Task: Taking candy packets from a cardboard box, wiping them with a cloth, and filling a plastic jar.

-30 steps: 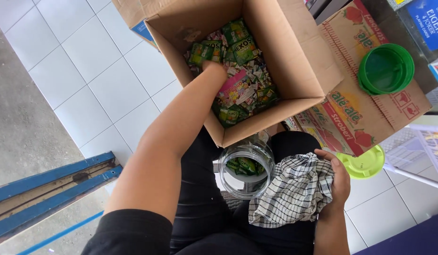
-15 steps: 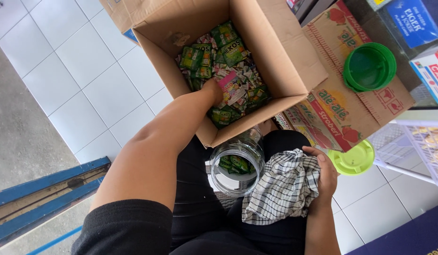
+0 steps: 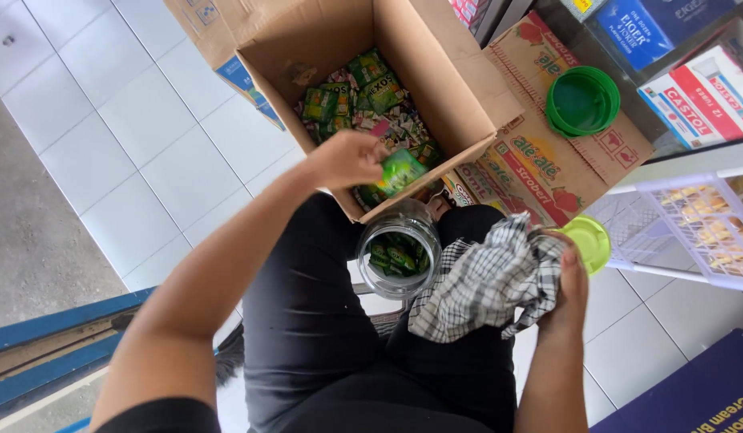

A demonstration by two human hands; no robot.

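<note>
From the head camera, looking straight down, a clear jar (image 3: 399, 255) sits wedged between the person's knees, its mouth open and a layer of small green packets lying in the bottom. Everything else is best placed from that jar.

Just above it, the left hand (image 3: 347, 158) is closed around a green packet (image 3: 402, 170), pinched between fingers and thumb over the near edge of an open cardboard box (image 3: 436, 76). The box stands beyond the jar on white floor tiles (image 3: 131, 112) and is full of more green and pink sweet packets.

To the right of the jar, the right hand (image 3: 572, 285) grips a bunched black-and-white checked cloth (image 3: 488, 281) together with a light green lid (image 3: 589, 243), fingers wrapped tight around both. The cloth drapes against the jar's right side.

Farther up and right of the jar, a flattened printed carton (image 3: 540, 160) lies with a dark green lid (image 3: 582, 100) resting on it.
</note>
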